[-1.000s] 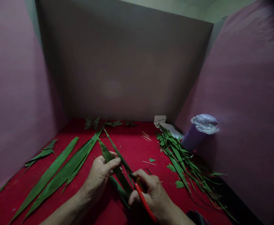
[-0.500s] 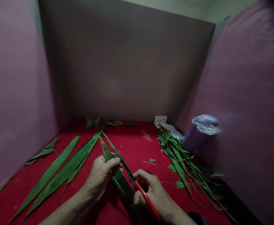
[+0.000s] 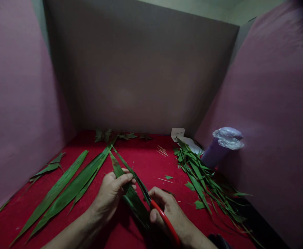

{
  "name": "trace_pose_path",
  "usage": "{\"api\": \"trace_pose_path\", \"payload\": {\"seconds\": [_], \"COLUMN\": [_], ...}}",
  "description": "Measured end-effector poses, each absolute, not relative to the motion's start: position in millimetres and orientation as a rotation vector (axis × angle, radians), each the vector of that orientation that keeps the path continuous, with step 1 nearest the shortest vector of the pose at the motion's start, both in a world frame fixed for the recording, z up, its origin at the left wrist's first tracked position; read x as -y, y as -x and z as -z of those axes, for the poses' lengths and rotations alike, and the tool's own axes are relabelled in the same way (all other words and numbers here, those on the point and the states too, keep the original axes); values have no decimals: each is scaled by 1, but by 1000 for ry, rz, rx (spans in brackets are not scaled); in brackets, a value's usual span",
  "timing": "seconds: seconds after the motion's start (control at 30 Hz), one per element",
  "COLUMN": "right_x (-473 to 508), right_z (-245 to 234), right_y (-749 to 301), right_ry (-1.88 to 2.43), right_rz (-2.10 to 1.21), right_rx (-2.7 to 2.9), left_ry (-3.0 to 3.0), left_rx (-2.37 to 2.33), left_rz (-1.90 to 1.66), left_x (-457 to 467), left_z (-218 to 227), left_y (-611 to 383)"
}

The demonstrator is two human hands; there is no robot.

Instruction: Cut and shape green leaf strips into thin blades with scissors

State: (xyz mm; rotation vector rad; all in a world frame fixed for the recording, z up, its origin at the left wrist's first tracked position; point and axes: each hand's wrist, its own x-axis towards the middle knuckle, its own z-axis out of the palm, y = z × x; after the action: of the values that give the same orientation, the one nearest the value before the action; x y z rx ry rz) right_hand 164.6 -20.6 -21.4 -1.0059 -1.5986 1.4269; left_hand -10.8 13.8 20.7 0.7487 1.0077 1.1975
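Note:
My left hand (image 3: 111,195) pinches a long green leaf (image 3: 130,199) that lies on the red table (image 3: 146,162), thumb on top. My right hand (image 3: 168,211) is closed round red-handled scissors (image 3: 164,217). Their dark blades (image 3: 141,187) run up along the leaf's right side, where a thin strip (image 3: 122,160) splits away toward the back. The leaf's near end is hidden between my hands.
Several long whole leaves (image 3: 70,185) lie at the left. A pile of cut leaf strips (image 3: 205,180) lies at the right beside a purple cup (image 3: 220,145) with plastic wrap on top. Small sticks (image 3: 161,150) and a paper slip (image 3: 177,133) sit near the grey back board.
The scissors' blades have moved a little farther up the leaf, and my right hand has slid slightly down and to the right. My left hand keeps its pinch.

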Motion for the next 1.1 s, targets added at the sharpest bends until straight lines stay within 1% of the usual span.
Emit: {"api": "trace_pose_path", "payload": {"seconds": [0.77, 0.93, 1.1], "right_x": [21, 22, 20], "right_z": [20, 22, 23], "right_y": [-165, -165, -166], "right_ry": [1119, 1106, 1097], "right_rz": [-1298, -1361, -1291], "right_rx": [1675, 1627, 1683], "left_ry": [-772, -771, -814], "left_rx": [-966, -1008, -1078], "left_rz": [-1212, -1244, -1277], "left_x": [-13, -14, -15], "left_z": [-20, -20, -20], "left_y": [11, 11, 10]}}
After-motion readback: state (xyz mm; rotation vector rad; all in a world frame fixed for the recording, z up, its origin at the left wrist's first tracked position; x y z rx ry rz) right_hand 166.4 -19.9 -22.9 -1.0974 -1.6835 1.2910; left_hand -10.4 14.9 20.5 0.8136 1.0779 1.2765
